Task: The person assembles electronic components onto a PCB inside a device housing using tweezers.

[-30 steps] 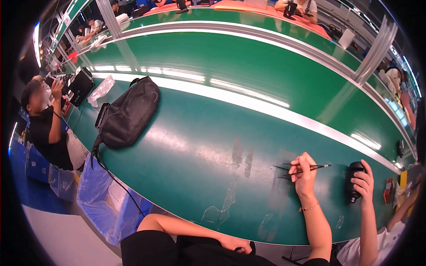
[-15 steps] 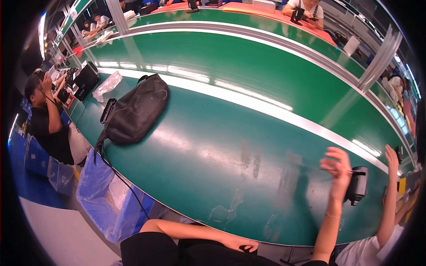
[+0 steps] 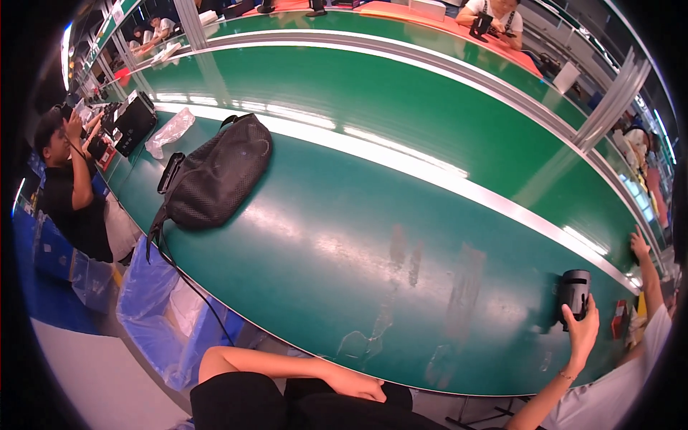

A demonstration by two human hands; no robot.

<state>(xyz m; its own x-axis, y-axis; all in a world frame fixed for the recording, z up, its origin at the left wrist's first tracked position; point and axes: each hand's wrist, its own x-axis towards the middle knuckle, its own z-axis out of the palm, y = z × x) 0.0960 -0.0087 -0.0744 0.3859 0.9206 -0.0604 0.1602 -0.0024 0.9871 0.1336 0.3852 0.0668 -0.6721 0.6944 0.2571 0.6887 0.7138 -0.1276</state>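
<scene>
At the right end of the green table, my right hand (image 3: 585,331) has its thumb and fingers round the lower part of a dark grey cylindrical device (image 3: 575,285). Whether the device touches the tabletop, I cannot tell. A thin bracelet (image 3: 567,375) circles my right wrist. My left hand (image 3: 367,388) rests low over my lap by the table's near edge, its fingers curled in. Anything inside that hand is hidden.
A black textured bag (image 3: 226,175) lies on the left of the table (image 3: 344,251), its cable hanging past the edge. Beyond are clear plastic (image 3: 170,133) and a black box (image 3: 135,123). A blue-lined bin (image 3: 154,308) stands below. Co-workers sit left (image 3: 79,186) and right (image 3: 609,380).
My right hand has come down from its raised, spread pose and closed round the grey device. My left hand has shifted a little left. The right co-worker's hand has moved farther right.
</scene>
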